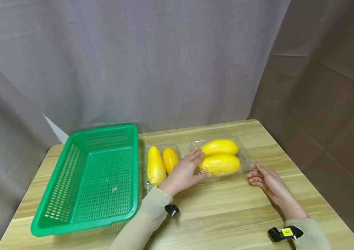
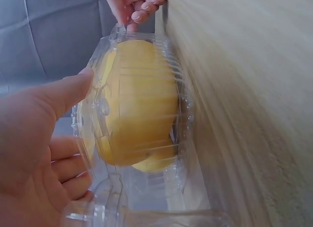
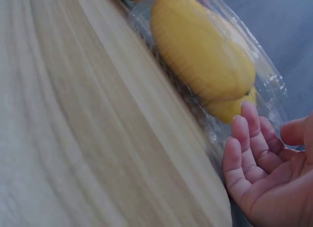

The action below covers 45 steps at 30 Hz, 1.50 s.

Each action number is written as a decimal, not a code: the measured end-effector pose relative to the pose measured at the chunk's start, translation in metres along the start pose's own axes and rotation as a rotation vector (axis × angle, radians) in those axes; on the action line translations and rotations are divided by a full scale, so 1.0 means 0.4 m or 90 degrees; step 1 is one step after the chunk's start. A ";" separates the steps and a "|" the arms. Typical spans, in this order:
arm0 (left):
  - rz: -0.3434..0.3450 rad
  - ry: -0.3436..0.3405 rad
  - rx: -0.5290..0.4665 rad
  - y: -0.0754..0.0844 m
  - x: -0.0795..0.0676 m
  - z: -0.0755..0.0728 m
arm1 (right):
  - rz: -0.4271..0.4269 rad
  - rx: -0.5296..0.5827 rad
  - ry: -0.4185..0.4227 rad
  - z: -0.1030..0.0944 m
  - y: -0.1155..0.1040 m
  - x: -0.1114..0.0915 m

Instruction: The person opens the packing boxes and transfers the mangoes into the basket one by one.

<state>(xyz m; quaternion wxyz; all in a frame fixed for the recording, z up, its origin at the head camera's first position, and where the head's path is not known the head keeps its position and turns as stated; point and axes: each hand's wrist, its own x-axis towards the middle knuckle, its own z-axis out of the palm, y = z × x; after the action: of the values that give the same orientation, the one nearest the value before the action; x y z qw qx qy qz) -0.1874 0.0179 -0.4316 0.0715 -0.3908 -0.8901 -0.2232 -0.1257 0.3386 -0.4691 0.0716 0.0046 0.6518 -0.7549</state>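
Under the unclenched left hand (image 1: 185,171) and pinched at its corner by the right hand (image 1: 270,182), a box (image 1: 244,156) of yellow fruit (image 1: 220,164) looks packed (whether fully closed is unclear), with a second box (image 1: 160,148), also filled, and a green basket (image 1: 135,166) left of both hands, on a wooden table (image 1: 227,215) before a grey curtain (image 1: 164,62).

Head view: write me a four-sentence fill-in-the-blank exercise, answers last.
The plastic basket is colored ____.
The rightmost clear plastic clamshell holds yellow fruits numbering ____.
Of the left hand and right hand, the one nearer the basket is the ____.
The tabletop has a ____-grain pattern.
Missing words: green; two; left; wood.
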 end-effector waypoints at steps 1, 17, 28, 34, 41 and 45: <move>-0.002 -0.001 -0.001 0.000 0.002 0.000 | 0.001 0.008 0.000 0.001 0.002 0.001; -0.005 0.001 -0.045 -0.006 0.009 0.000 | 0.016 -0.005 0.051 0.006 -0.007 0.008; -0.020 -0.010 -0.048 -0.005 0.009 0.003 | 0.008 0.050 0.060 0.010 0.001 0.014; -0.018 -0.012 -0.049 -0.003 0.009 0.003 | -0.002 0.072 0.060 0.007 0.009 0.018; -0.020 -0.016 -0.053 -0.003 0.008 0.003 | -0.011 0.097 0.056 0.002 0.021 0.024; -0.017 -0.014 -0.053 -0.004 0.008 0.001 | -0.011 0.096 0.056 0.003 0.019 0.026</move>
<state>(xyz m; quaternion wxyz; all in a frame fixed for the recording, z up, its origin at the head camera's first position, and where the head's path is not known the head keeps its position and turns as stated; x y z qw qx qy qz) -0.1907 0.0193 -0.4316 0.0424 -0.3838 -0.8860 -0.2568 -0.1349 0.3355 -0.4773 0.0354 0.0374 0.5956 -0.8016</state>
